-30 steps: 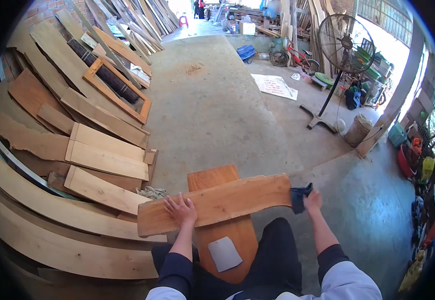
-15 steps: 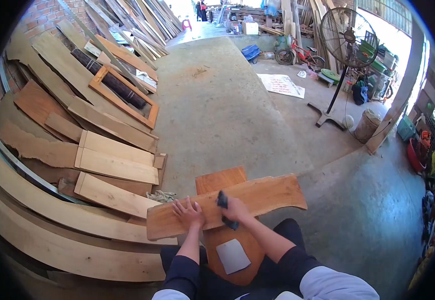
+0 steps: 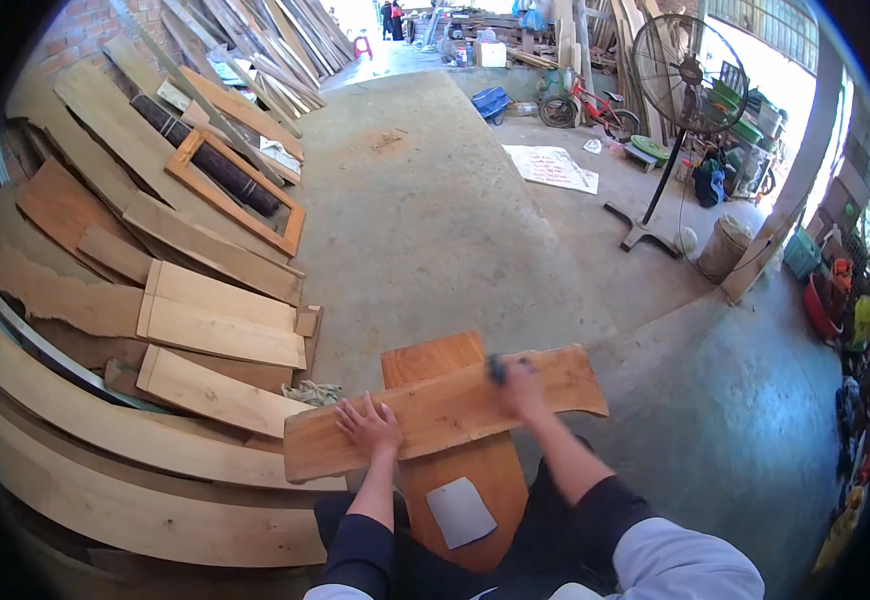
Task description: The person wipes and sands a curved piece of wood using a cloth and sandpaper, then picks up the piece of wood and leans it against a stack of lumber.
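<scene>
A long wooden board point(image 3: 445, 415) with a wavy far edge lies crosswise over a wooden bench point(image 3: 435, 360). On the board's left part my left hand point(image 3: 369, 425) rests flat with its fingers spread. Toward the right part, my right hand point(image 3: 521, 390) grips a dark sanding block point(image 3: 496, 370) against the board's surface; motion blurs both, and the palm hides most of the block. A grey sheet point(image 3: 461, 513), which looks like sandpaper, lies on the near end of the bench between my legs.
Several boards point(image 3: 225, 315) and a wooden frame point(image 3: 290, 240) lean along the left side. Pale cloth point(image 3: 313, 393) lies near the board's left end. A standing fan point(image 3: 690, 75), a bucket point(image 3: 725, 248) and a small red bicycle point(image 3: 595, 108) stand farther off to the right.
My right hand has slid the sanding block to the right along the board. My left hand stays flat at the left part. The whole view has shifted slightly.
</scene>
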`<state>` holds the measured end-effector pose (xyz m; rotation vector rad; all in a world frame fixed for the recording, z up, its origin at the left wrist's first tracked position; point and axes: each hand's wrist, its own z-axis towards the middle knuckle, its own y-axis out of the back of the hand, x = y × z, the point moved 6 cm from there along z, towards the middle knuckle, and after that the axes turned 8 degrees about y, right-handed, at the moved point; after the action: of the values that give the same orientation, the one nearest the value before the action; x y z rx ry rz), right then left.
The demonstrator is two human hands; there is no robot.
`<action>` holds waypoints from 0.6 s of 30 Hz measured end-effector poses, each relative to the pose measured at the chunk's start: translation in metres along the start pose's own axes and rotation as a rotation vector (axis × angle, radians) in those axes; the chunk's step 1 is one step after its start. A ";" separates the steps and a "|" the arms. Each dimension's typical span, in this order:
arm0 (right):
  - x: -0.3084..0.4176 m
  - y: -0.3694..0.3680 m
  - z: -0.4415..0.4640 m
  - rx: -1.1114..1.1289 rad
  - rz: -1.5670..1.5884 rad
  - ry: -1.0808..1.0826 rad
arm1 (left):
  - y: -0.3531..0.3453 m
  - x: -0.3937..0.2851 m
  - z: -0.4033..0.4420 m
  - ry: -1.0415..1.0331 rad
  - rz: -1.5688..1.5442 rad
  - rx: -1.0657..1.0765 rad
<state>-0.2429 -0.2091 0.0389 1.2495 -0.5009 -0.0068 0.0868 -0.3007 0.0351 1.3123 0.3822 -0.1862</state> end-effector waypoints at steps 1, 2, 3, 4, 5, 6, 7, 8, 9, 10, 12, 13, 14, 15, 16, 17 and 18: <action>0.064 0.022 -0.011 0.053 0.118 -0.040 | -0.002 0.002 0.000 0.008 0.015 0.014; 0.095 -0.003 -0.010 0.098 0.185 -0.025 | -0.004 0.004 0.001 0.020 0.030 0.026; 0.118 -0.026 -0.013 0.141 0.251 -0.005 | -0.006 0.007 0.002 0.018 0.028 0.027; 0.142 -0.032 -0.016 0.153 0.317 0.084 | -0.010 0.010 0.002 0.015 0.027 0.029; 0.162 -0.033 -0.021 0.163 0.381 0.170 | -0.012 0.010 0.003 0.010 0.025 0.034; 0.176 -0.030 -0.025 0.174 0.441 0.256 | -0.010 0.008 0.003 0.007 0.021 0.028; 0.169 -0.021 -0.020 0.222 0.414 0.156 | -0.008 0.007 0.001 0.007 0.017 0.025; 0.151 -0.007 -0.009 0.271 0.383 0.059 | -0.005 0.006 0.001 0.009 0.012 0.023; 0.127 0.004 -0.005 0.321 0.348 -0.039 | -0.005 0.008 0.002 0.006 0.011 0.021; 0.084 0.016 -0.001 -0.009 0.451 -0.118 | -0.006 0.008 0.002 0.005 0.009 0.021; -0.057 0.002 0.015 -0.177 0.360 -0.300 | -0.004 0.007 0.000 0.009 0.004 0.017; -0.104 0.032 0.008 -0.257 0.243 -0.364 | -0.002 0.005 -0.001 0.013 0.000 0.009; -0.151 0.064 0.000 -0.333 0.132 -0.436 | -0.001 0.002 0.000 0.018 -0.004 -0.002; -0.183 0.093 -0.015 -0.470 -0.025 -0.507 | -0.002 0.002 0.001 0.019 0.005 0.014; -0.192 0.116 -0.027 -0.603 -0.181 -0.576 | -0.003 0.004 0.002 0.022 0.018 0.030; -0.182 0.120 -0.022 -0.667 -0.127 -0.430 | -0.004 0.004 0.002 0.024 0.031 0.048; -0.168 0.123 -0.019 -0.726 -0.078 -0.286 | -0.004 0.004 0.001 0.026 0.023 0.038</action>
<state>-0.4189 -0.1055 0.0862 0.5522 -0.6223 -0.4052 0.0891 -0.3022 0.0306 1.3571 0.3874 -0.1583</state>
